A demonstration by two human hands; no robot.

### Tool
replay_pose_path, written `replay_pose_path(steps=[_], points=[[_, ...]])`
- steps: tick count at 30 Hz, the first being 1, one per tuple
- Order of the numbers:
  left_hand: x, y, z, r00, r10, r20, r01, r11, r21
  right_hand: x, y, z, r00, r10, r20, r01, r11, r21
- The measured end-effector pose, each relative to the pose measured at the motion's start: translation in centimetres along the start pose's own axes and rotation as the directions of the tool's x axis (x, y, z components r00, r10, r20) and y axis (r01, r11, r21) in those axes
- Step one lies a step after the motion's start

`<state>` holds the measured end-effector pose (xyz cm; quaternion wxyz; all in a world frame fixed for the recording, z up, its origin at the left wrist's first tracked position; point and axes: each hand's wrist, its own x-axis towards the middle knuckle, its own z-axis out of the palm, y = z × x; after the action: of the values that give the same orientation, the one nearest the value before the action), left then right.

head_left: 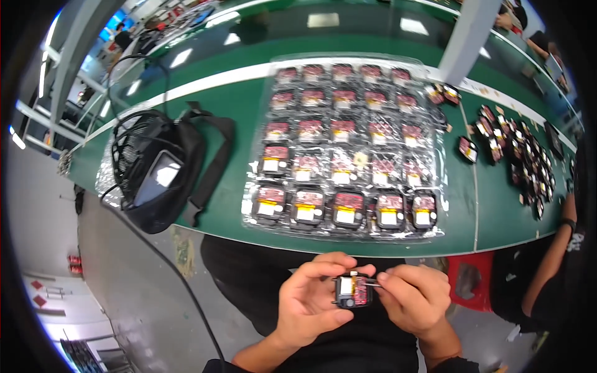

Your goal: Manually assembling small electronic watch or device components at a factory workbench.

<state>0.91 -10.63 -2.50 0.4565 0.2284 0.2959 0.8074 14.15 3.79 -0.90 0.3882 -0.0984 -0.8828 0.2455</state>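
My left hand [316, 303] grips a small black square electronic module [354, 292] by its edges, above my lap. Its open face shows a red circuit board, a white block and a strip of yellow tape. The fingers of my right hand [415, 296] are pinched round thin metal tweezers [373, 283], whose tip touches or nearly touches the module's right side. On the green table beyond my hands lies a clear plastic tray [249, 214] with rows of similar modules in its pockets.
A black bag [202, 161] with a phone [158, 176] on it lies at the table's left, a cable running down past it. Loose modules [516, 149] are heaped at the right. A grey post [471, 40] stands behind the tray. Another person's arm [553, 255] is at the right edge.
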Motion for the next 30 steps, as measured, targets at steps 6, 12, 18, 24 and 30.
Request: replay_pose_path(steps=[6,12,18,24,30], points=[[-0.2,-0.8,-0.1,1.000,-0.018,-0.002,0.018,1.000,0.016,-0.4,0.2,-0.4,0.998,-0.059,0.010,0.060,0.991,-0.124],[-0.5,-1.3,0.0,1.000,-0.013,0.003,0.013,0.996,0.083,-0.8,0.3,-0.8,0.995,-0.085,0.052,0.092,0.984,-0.152],[-0.4,-1.4,0.0,1.000,0.003,0.015,-0.004,0.997,0.075,-0.9,0.8,-0.8,0.998,0.044,0.037,-0.047,0.994,0.102],[-0.6,-1.2,0.0,0.999,-0.009,0.037,0.005,0.995,0.100,-0.9,0.9,-1.2,0.991,0.077,0.107,-0.089,0.989,0.119],[-0.7,-1.4,0.3,1.000,-0.005,0.012,0.004,0.993,0.114,-1.1,0.7,-0.8,0.996,0.052,0.071,-0.056,0.997,0.054]])
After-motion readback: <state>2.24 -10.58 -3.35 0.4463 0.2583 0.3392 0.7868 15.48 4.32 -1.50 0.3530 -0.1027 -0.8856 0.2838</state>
